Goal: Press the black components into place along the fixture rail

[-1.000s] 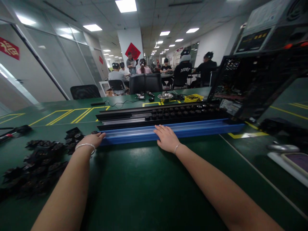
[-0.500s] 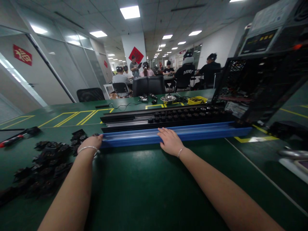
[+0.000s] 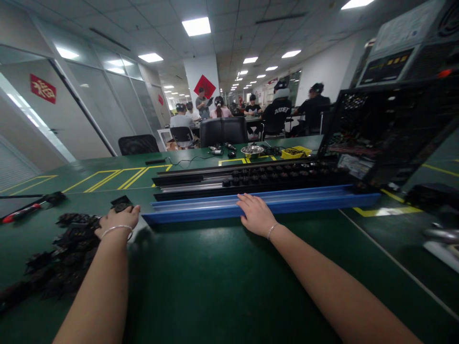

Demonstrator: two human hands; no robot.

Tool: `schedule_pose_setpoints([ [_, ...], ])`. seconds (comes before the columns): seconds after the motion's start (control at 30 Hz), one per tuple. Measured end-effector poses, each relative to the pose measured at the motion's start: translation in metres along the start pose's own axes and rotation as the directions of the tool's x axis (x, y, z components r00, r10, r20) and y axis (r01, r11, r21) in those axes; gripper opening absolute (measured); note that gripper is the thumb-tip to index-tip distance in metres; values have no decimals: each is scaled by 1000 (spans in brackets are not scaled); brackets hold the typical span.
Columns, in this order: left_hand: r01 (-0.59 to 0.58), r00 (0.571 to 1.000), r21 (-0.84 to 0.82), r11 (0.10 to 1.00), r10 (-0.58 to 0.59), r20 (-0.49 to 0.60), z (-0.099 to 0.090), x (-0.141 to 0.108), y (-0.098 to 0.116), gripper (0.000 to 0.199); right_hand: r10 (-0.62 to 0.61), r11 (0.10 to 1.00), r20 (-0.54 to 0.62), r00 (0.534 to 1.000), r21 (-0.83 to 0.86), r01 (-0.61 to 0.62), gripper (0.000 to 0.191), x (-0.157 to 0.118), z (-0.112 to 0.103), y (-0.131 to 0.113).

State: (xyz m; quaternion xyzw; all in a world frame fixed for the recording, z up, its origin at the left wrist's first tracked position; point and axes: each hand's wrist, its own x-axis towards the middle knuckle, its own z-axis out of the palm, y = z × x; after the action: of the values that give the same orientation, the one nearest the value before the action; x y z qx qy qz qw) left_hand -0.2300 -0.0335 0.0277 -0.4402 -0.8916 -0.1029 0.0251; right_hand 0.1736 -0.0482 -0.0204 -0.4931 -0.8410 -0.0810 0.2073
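Observation:
A long blue channel (image 3: 208, 211) lies across the green table, in front of black rails (image 3: 190, 191) with rows of small black parts (image 3: 272, 176). My right hand (image 3: 257, 215) rests on the channel's near edge around its middle, fingers apart. Left of the channel's end, my left hand (image 3: 120, 221) is over the pile of black parts (image 3: 73, 243). Its fingers bend down at the pile's upper edge, beside a black piece (image 3: 121, 202); what lies under them is hidden.
A red-handled tool (image 3: 23, 212) lies at the far left. Behind the rails are a metal bowl (image 3: 252, 150) and a yellow tray (image 3: 296, 152). An open black computer case (image 3: 387, 129) stands at right. Several people sit farther back.
My left hand has let go of the channel's left end and moved left to the pile of black parts. My right hand stays on the channel.

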Motion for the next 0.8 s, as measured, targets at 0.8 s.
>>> schedule_pose_setpoints([
  [0.8, -736, 640, 47, 675, 717, -276, 43, -103, 115, 47, 581, 728, -590, 560, 68, -683, 51, -32, -47, 133],
])
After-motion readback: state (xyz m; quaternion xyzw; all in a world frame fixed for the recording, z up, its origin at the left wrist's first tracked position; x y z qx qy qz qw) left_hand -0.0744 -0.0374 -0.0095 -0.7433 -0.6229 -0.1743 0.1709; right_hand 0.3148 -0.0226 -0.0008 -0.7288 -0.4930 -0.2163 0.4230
